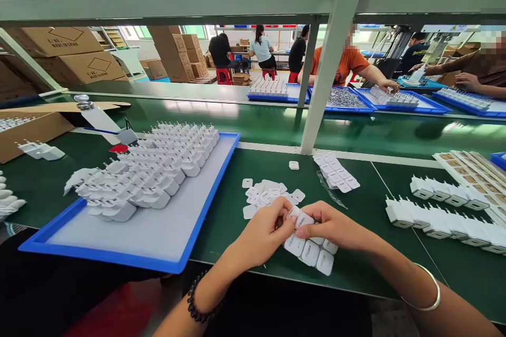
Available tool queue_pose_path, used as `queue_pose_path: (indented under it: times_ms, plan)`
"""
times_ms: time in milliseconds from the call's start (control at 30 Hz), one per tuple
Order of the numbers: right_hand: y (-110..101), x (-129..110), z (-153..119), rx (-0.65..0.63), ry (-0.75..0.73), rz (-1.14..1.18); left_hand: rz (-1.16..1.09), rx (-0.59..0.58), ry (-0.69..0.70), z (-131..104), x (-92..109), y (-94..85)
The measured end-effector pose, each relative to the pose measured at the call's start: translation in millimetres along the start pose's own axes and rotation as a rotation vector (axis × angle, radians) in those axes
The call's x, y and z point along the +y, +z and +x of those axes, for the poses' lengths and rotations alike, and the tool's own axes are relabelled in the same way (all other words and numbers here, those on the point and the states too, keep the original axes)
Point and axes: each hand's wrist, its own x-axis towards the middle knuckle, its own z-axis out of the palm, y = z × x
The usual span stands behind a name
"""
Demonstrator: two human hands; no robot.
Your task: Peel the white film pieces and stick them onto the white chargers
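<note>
Left and right fingers (307,232) pinch rounded-square white label sheet (310,253) | green tabletop (261,160) smooth

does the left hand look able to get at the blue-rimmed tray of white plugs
Probably yes: the tray is just left of the left hand, with bare green tabletop between. Its fingers are on a white printed piece, though, so likely must let go first.

probable label pile (265,194) right of tray (185,216)
</note>
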Motion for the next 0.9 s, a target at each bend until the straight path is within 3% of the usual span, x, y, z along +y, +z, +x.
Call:
queue_pose_path:
  times_ms: [167,400,633,700,833,900]
  plan:
    - [-3,3,4,0.079,0.013,-0.089,-0.118,0.166,-0.004,1,-5,2.3]
    - [1,2,4,0.107,0.025,-0.131,-0.311,0.139,-0.020,2,-15,1.4]
    - [-1,1,4,0.060,0.007,-0.147,-0.306,0.131,-0.029,4,-19,-0.3]
    - [0,2,5,0.091,0.003,-0.146,-0.231,0.152,-0.026,3,-18,1.4]
    - [1,4,6,0.158,-0.023,-0.188,0.165,0.395,0.100,1,-15,9.3]
    - [2,5,7,0.174,-0.044,-0.216,0.316,0.409,0.180,0,-13,12.3]
